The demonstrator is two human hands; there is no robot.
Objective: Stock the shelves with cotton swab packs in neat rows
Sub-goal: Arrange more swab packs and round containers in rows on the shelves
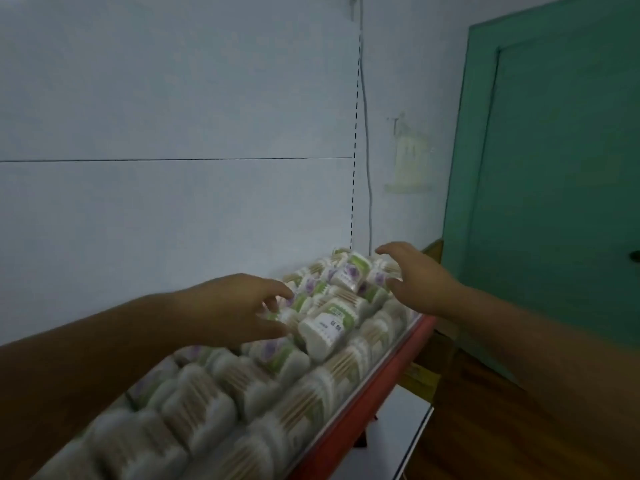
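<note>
The left hand [239, 308] is held loosely spread, nothing gripped, just beside a cotton swab pack [329, 329] that lies askew atop the packed rows [214, 403] on the red-edged shelf [381, 386]. The right hand [420, 280] is spread open over the jumbled far packs.

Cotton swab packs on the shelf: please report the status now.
Left hand open, at the loose pile. Right hand open, beside it. Near rows neat; one tilted pack on top. No obstacle seen.
</note>
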